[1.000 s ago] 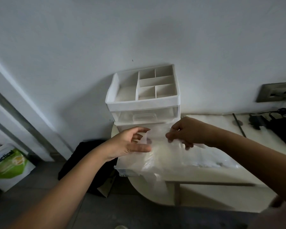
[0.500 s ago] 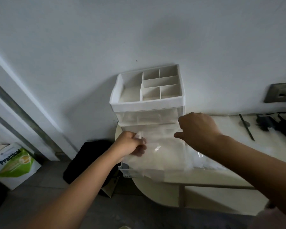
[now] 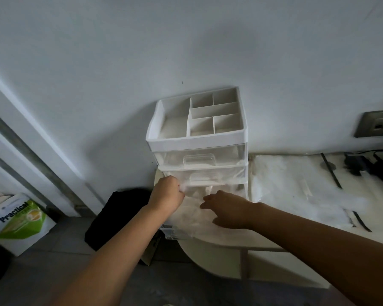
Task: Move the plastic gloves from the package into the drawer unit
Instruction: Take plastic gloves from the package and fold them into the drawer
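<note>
Gloves (image 3: pixel 192 214): thin clear film, loose stack in the pulled-out bottom drawer (image 3: pixel 170 234) of the drawer unit (image 3: pixel 197 143), near side. Look near weightless, floppy, slick, springy. Likely to puff up and creep over the drawer rim. Not fragile, but easy to snag in a closing drawer front. Best handled with flat palm pressure on the middle of the stack plus a pinch at one edge; hard grip pointless, film just slides out.

Left hand (image 3: pixel 167 192): at far-left corner of the stack, fingers curled, pinching the film edge by the look of it. Right hand (image 3: pixel 228 209): palm down, fingers fairly straight, pressing the stack's right side.

Two upper drawers closed, divided tray on top. Unit on left end of pale table (image 3: pixel 210 247), against the wall. Package (image 3: pixel 296 186) just right of unit, flat on table, translucent; contents impossible to tell. Farther right: dark cables (image 3: pixel 380 168), wall socket (image 3: pixel 376 124). Floor, left: black bag (image 3: pixel 117 215), green-and-white box (image 3: pixel 20 219).
</note>
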Tool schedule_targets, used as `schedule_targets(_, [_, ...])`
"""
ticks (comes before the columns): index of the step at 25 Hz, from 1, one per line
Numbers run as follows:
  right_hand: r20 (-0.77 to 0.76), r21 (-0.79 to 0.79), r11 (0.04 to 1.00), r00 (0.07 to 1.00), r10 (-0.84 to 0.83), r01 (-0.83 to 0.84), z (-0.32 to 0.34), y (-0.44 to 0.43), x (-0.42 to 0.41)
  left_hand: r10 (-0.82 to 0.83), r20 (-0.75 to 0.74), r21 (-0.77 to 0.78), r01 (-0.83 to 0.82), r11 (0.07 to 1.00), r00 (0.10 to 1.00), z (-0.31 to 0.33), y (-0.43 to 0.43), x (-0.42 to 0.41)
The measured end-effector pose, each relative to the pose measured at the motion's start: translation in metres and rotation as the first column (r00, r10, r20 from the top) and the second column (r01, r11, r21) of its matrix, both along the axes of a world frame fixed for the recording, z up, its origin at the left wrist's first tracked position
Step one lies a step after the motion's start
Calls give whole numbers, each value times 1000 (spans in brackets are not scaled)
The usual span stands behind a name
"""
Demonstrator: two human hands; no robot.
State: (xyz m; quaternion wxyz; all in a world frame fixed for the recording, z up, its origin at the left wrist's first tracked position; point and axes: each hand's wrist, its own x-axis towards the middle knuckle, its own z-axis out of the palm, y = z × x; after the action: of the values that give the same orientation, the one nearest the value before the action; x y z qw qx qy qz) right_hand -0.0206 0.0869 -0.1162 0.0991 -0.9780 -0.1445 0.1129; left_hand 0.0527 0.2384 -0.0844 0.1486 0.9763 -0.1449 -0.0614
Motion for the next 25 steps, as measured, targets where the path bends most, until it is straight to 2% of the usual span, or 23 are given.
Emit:
schedule_targets(1, [-1,-35,999,1000,4,-4,-2,2,2,-46,131,167,24,986,990,6,-1,-3])
schedule_targets(2, [9,-55,998,1000,1,0,-4,3,3,-82,234,272,16,962,969,13,-3,-8])
schedule_targets(4, [40,-59,998,999,-11,14,-7,5,5,-135,333,281,38,959,933,20,-8,-14])
schedule_targets(5, [50,-49,999,999,-13,16,-9,6,7,-158,321,240,82,967,934,18,-11,-16])
schedule_targets(8, [63,8,1000,998,-7,7,-16,6,12,-256,48,118,249,961,966,-2,-19,-22])
schedule_targets(11, [-3,78,997,1000,-18,18,-21,3,18,-254,-230,188,299,936,940,-23,-21,-13])
schedule_targets(13, [-77,85,994,995,-62,69,-21,-2,18,-232,-354,253,331,909,906,-30,-21,-10])
schedule_targets(19, [-163,-5,988,975,-154,156,-10,-7,12,-85,-446,282,230,931,891,-41,-32,-8])
schedule_targets(22, [-40,-74,991,993,-110,107,3,-10,-3,-56,-445,296,206,933,894,-47,-33,-8])
schedule_targets(25, [66,34,997,995,-77,75,25,-26,-22,-54,-406,307,192,932,912,-57,-33,-3])
